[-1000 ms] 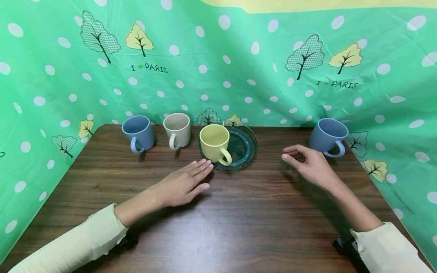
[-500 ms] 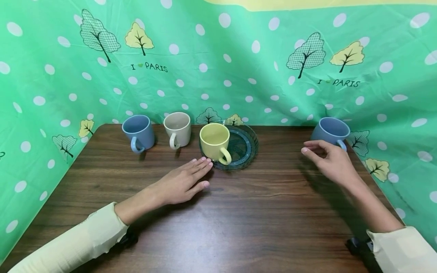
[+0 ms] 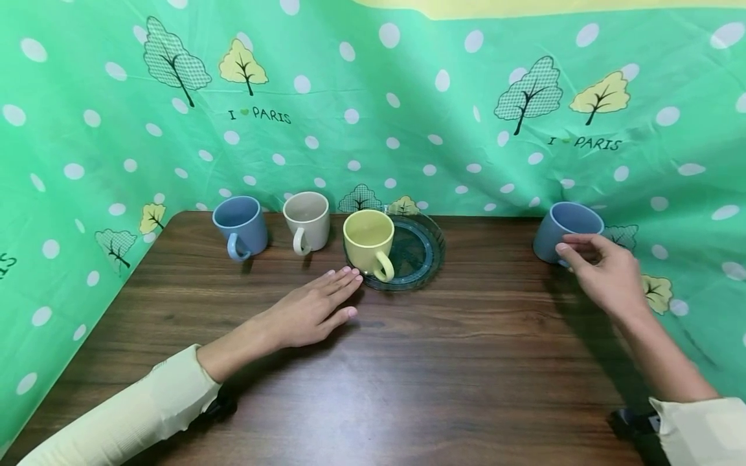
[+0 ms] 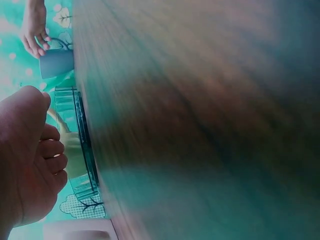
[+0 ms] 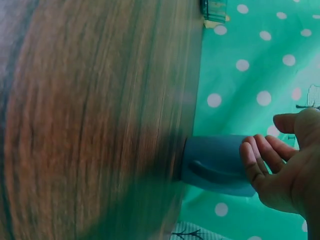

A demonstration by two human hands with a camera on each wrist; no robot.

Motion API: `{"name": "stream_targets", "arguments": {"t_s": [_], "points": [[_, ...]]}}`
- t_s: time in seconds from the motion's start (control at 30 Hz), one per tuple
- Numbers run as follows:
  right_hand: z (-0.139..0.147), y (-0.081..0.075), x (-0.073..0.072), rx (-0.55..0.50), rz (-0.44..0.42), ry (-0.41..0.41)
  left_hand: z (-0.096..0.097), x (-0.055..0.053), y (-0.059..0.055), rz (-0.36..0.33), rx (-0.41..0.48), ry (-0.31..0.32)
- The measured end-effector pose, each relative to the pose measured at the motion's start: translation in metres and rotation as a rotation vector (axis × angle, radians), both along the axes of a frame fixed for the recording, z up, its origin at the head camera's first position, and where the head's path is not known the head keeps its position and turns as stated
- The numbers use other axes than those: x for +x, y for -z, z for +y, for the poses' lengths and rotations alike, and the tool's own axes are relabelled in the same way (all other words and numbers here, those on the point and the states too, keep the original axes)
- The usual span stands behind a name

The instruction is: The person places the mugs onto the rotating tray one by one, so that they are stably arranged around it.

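Observation:
On the right, a blue mug (image 3: 549,238) stands upright at the back of the table. My right hand (image 3: 610,275) is in front of it, thumb and fingers apart, hiding its handle in the head view. From the right wrist, the bent fingers overlap the mug's upper end, and nothing is gripped. A yellow mug (image 3: 366,251) sits on the left part of a clear glass plate (image 3: 415,254), its handle toward the person. My left hand (image 3: 311,312) lies palm down with straight fingers, fingertips right at the plate's near left rim, just below the yellow mug.
Left of the plate stand a white mug (image 3: 315,226) and a second blue mug (image 3: 247,230), both upright. A green dotted cloth (image 3: 408,129) hangs behind the wooden table (image 3: 443,362) and along its sides.
My right hand has moved rightward, from left of the right blue mug to in front of it. The left hand has stayed by the plate, and the mugs stand where they were.

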State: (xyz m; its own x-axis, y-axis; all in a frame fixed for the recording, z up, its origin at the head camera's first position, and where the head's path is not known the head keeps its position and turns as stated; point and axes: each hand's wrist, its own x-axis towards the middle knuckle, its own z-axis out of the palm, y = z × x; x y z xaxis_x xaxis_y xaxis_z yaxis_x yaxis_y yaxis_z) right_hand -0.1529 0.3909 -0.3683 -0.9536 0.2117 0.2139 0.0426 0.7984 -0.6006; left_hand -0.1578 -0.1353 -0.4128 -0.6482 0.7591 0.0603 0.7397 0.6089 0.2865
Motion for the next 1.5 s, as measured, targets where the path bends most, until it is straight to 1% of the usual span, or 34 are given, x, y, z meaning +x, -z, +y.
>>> {"name": "stream_targets", "arguments": {"t_s": [0.17, 0.27, 0.37, 0.43, 0.53, 0.63, 0.73, 0.8, 0.93, 1.03, 1.17, 1.23, 1.4, 1.5], "points": [[0.005, -0.003, 0.0, -0.124, 0.014, 0.068, 0.0, -0.001, -0.002, -0.003, -0.002, -0.006], [0.009, -0.005, 0.001, -0.201, 0.019, 0.091, 0.0, -0.002, -0.002, -0.003, -0.005, -0.007], [0.015, -0.006, 0.002, -0.251, 0.022, 0.112, -0.001, -0.002, -0.002, 0.001, -0.007, -0.009], [0.018, -0.005, 0.002, -0.243, 0.024, 0.128, -0.001, -0.003, -0.001, 0.006, -0.006, -0.01], [0.023, -0.006, 0.001, -0.197, 0.001, 0.153, -0.002, -0.003, -0.001, 0.012, -0.003, -0.013], [0.026, -0.005, 0.001, -0.151, -0.058, 0.169, -0.003, -0.002, -0.001, 0.013, -0.001, -0.018], [0.027, -0.005, 0.002, -0.157, -0.117, 0.173, -0.003, -0.003, -0.002, 0.011, -0.002, -0.021], [0.028, -0.005, 0.002, -0.166, -0.137, 0.177, -0.004, -0.003, -0.003, 0.007, -0.008, -0.025], [0.029, -0.002, 0.001, -0.209, -0.137, 0.168, -0.005, -0.004, -0.004, 0.0, -0.018, -0.038], [0.03, 0.0, -0.001, -0.271, -0.152, 0.146, -0.005, -0.006, -0.003, -0.01, -0.024, -0.049], [0.033, 0.001, -0.002, -0.384, -0.181, 0.118, -0.006, -0.008, -0.002, -0.017, -0.032, -0.053], [0.035, 0.001, -0.002, -0.418, -0.19, 0.099, -0.006, -0.008, -0.002, -0.02, -0.036, -0.054], [0.04, 0.004, -0.003, -0.473, -0.215, 0.045, -0.006, -0.01, -0.003, -0.029, -0.04, -0.06], [0.043, 0.007, -0.003, -0.603, -0.221, -0.01, -0.007, -0.011, -0.003, -0.03, -0.038, -0.065]]}}
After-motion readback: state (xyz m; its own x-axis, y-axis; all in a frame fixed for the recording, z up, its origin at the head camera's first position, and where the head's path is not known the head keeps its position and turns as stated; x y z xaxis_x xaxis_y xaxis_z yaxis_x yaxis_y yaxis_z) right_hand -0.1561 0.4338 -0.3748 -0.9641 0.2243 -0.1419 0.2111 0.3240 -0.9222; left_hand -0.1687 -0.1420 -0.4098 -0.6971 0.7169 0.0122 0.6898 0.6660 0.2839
